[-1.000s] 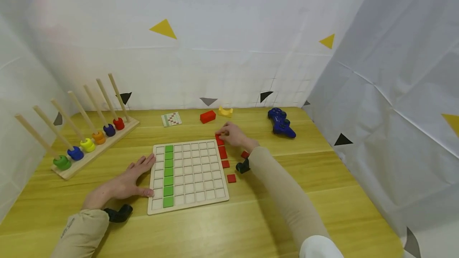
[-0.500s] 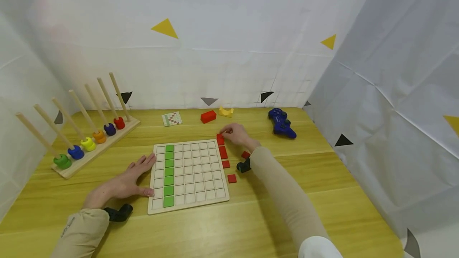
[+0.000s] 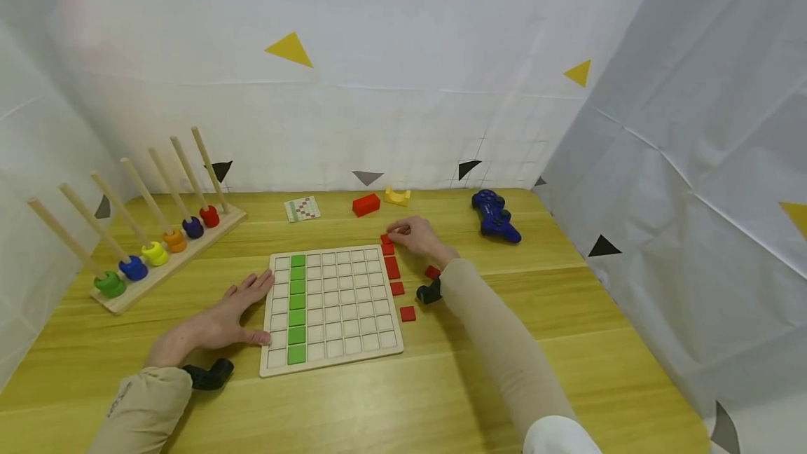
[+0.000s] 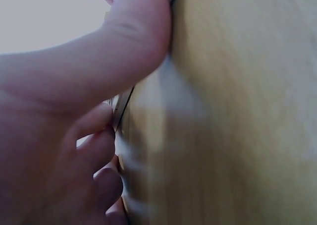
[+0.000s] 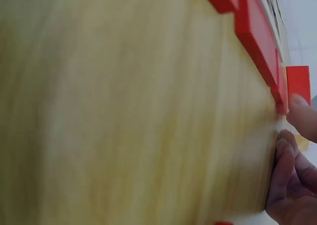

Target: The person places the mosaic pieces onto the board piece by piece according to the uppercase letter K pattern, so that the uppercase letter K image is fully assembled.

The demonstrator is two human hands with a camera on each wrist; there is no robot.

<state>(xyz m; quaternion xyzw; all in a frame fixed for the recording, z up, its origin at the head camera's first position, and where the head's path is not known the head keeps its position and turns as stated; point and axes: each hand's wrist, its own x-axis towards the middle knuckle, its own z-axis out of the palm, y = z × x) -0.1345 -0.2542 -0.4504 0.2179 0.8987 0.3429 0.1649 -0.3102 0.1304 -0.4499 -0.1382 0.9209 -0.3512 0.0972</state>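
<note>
Right hand (image 3: 417,235): fingers curled, tips pinching a small red tile (image 3: 387,239) at the far end of the row of red tiles (image 3: 392,268), just off the far right corner of the grid board (image 3: 333,310). The right wrist view shows the fingertips (image 5: 297,117) closing at the tile's edge; whether it has left the worktop (image 3: 441,384) you cannot tell.

Handling, as a judgement: the tile looks like painted wood, thin, flat, stiff and very light. The smooth faces may slip, and lying flat it offers little to get under. Take it by two opposite edges with thumb and forefinger, or tip one edge up first. It is not fragile.

Orientation: the tile is square and lies flat, so it has no real long axis; its edges run roughly parallel to the board's right side. The row on the near side of your right hand runs toward you along that side, with looser tiles further out.

Left hand (image 3: 222,322): fingers extended and flat on the worktop, thumb and fingertips against the board's left edge, steadying it. A green column (image 3: 296,307) fills the cells nearest that hand.
</note>
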